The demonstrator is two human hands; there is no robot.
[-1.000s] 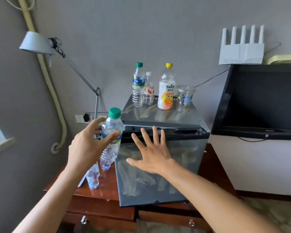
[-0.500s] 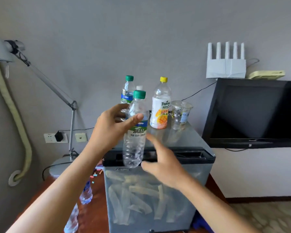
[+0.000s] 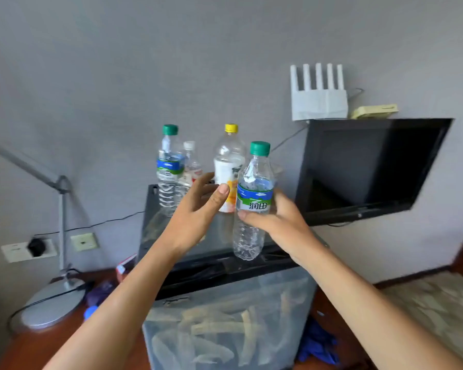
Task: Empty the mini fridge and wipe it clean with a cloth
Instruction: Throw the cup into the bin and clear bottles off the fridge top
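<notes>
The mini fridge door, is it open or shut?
Shut: the mini fridge door lies flush under its top edge, no interior visible.

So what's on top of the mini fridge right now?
Three bottles stand on the mini fridge: a green-capped water bottle, a smaller white-capped bottle and a yellow-capped juice bottle. Both hands and the held bottle cover the rest.

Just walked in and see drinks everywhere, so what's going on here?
A person is clearing out the mini fridge. The right hand holds a green-capped water bottle above the fridge top, with the left hand open beside it. Three bottles already stand at the back of the top. The fridge door looks closed.
</notes>
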